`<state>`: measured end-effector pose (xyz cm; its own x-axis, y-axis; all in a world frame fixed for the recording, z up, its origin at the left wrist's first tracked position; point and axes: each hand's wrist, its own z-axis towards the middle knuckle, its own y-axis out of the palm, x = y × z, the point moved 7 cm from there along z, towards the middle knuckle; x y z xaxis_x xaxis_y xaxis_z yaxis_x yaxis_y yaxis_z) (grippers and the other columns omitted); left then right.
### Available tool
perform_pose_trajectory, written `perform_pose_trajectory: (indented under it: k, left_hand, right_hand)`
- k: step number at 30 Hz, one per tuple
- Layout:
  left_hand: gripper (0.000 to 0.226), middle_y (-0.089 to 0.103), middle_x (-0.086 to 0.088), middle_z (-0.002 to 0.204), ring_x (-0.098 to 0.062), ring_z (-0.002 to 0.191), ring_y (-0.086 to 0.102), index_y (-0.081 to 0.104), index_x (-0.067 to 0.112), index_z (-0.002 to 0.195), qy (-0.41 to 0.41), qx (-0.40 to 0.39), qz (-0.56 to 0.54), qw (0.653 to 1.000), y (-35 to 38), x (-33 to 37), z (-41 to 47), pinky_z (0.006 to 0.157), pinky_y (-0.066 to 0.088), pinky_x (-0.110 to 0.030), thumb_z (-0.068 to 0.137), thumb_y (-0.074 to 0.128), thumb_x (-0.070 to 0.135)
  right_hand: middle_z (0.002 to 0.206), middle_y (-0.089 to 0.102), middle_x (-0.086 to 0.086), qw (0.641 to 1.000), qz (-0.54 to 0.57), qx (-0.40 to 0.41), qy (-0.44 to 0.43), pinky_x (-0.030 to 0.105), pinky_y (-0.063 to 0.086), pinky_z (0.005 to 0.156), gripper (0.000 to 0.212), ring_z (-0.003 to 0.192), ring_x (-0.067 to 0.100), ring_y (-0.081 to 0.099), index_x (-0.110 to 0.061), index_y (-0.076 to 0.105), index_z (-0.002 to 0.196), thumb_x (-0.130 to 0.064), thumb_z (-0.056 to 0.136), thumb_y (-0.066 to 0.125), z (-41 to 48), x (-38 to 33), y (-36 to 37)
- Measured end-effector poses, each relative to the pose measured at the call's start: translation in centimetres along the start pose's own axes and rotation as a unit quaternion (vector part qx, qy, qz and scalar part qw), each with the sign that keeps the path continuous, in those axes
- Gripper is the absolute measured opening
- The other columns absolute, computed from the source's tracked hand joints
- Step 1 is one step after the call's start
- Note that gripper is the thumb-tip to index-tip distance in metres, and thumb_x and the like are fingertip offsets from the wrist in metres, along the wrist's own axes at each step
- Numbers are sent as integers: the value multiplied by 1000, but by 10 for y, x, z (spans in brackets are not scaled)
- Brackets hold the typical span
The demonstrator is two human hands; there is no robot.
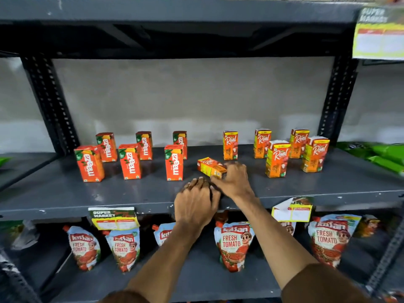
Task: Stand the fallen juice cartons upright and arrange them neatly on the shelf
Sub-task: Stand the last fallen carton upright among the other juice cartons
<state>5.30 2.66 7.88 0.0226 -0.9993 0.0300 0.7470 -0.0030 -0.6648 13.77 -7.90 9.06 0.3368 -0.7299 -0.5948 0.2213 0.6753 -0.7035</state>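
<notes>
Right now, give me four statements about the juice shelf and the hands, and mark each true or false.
1. One Real carton lies on its side. True.
2. The right hand grips that fallen carton. True.
3. The left hand holds a Maaza carton. False: it rests on the shelf near the front edge, holding no carton.
4. The Maaza cartons have all fallen. False: all six stand upright.
</notes>
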Motion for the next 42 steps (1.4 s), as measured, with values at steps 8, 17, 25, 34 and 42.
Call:
perform_pose_trajectory:
  k: [8,17,25,34,42]
  left_hand:
    - [31,68,7,74,-11,64,64,65,22,77,-8,-7,29,1000,2,2,-2,50,45,-22,87,39,34]
    - [43,74,4,94,-14,81,70,72,19,94,-29,-56,15,998,5,2,-2,58,51,-27,90,33,37]
    - [34,74,2,100,-14,91,71,73,16,101,-27,-94,26,995,8,1,-4,67,55,-26,88,51,38]
    - [37,73,3,86,-14,79,70,70,18,85,-24,-85,15,996,4,3,-1,59,51,-25,88,36,35]
    - [36,74,4,88,-13,78,70,72,19,85,-24,-57,8,998,7,3,-1,59,53,-26,86,39,33]
  right_hand:
    - [104,68,7,989,102,105,2,30,52,84,42,101,23,62,-11,69,99,-41,71,79,-14,5,-20]
    - [101,59,1,915,214,327,-98,22,54,74,50,95,13,59,-17,47,107,-45,74,72,-66,-30,-86]
    - [100,58,1,881,230,385,-150,32,60,64,50,90,16,65,-18,44,105,-51,77,69,-93,-52,-108]
    - [97,54,-1,935,169,305,-65,17,45,71,53,88,13,56,-21,37,100,-41,72,77,-52,-15,-78]
    - [111,59,11,968,106,223,39,29,46,75,72,100,25,64,-7,40,123,-37,73,82,-11,32,-50]
